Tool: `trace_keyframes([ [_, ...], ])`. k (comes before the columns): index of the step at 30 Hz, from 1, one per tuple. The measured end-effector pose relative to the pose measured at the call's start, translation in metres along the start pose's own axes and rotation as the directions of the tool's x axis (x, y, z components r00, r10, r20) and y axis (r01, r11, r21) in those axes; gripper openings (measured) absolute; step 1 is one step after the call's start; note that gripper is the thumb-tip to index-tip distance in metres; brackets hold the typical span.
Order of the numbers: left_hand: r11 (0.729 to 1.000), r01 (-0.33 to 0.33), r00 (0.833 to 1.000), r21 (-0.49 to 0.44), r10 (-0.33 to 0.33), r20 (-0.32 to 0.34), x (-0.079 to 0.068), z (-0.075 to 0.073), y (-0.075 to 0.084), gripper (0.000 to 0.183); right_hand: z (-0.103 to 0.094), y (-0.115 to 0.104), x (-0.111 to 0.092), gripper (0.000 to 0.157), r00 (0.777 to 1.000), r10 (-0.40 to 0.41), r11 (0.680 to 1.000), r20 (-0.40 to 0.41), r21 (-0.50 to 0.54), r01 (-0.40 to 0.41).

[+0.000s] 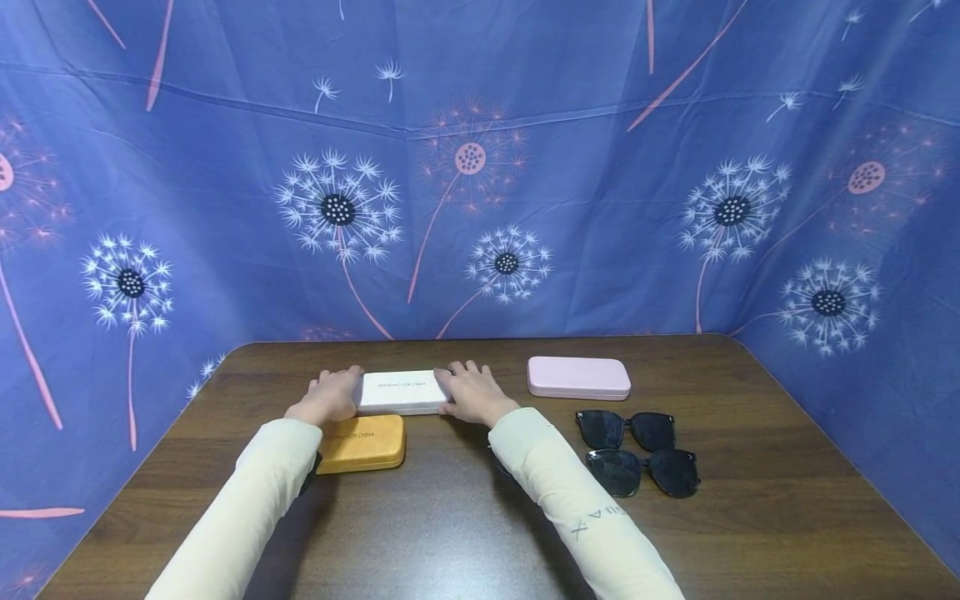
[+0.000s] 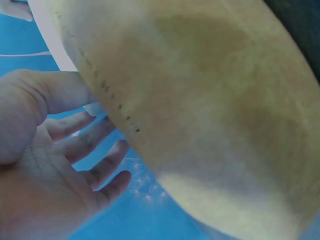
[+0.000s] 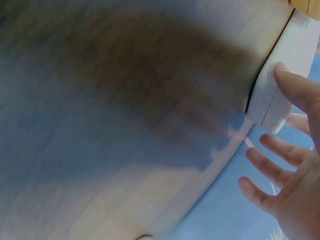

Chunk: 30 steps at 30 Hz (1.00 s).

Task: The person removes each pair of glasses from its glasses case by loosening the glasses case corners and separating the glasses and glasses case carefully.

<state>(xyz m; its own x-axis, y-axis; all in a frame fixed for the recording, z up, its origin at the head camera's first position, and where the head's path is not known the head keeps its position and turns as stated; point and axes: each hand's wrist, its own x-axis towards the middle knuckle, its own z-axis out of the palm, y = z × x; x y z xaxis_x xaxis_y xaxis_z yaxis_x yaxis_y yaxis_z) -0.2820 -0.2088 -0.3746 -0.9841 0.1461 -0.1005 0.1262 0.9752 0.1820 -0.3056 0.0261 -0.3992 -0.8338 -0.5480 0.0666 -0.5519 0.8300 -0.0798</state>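
A white glasses case with printed lettering lies near the far edge of the table, between both hands. My left hand pinches its left end, and my right hand grips its right end. In the right wrist view, the thumb presses the near side of the white case, with the fingers spread beyond it. Just in front of the left hand sits a yellow glasses case, partly covered by the left sleeve. That yellow case fills much of the left wrist view, hiding where the left fingertips meet the white one.
A pink glasses case lies right of the right hand. Nearer are two pairs of dark sunglasses, one pair behind the other pair. Dark objects show partly beneath both sleeves. A blue dandelion-print cloth hangs behind the wooden table.
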Motion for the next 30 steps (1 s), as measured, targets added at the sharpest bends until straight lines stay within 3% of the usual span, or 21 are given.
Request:
trace_keyframes([
  [10, 0.999, -0.015, 1.0, 0.033, 0.016, -0.023, -0.006, -0.01, 0.012, 0.059, -0.012, 0.024, -0.014, 0.063, 1.0, 0.013, 1.0, -0.027, -0.024, -0.014],
  [16, 0.998, -0.035, 0.995, 0.051, 0.04, -0.088, -0.006, -0.013, 0.024, 0.056, -0.022, 0.042, -0.027, 0.06, 0.997, 0.032, 0.998, -0.068, -0.052, -0.035],
  [30, 0.981, -0.176, 0.963, 0.085, 0.189, -0.19, -0.004, -0.004, 0.069, 0.05, -0.038, 0.089, -0.053, 0.059, 0.99, 0.125, 0.991, -0.068, -0.041, -0.128],
])
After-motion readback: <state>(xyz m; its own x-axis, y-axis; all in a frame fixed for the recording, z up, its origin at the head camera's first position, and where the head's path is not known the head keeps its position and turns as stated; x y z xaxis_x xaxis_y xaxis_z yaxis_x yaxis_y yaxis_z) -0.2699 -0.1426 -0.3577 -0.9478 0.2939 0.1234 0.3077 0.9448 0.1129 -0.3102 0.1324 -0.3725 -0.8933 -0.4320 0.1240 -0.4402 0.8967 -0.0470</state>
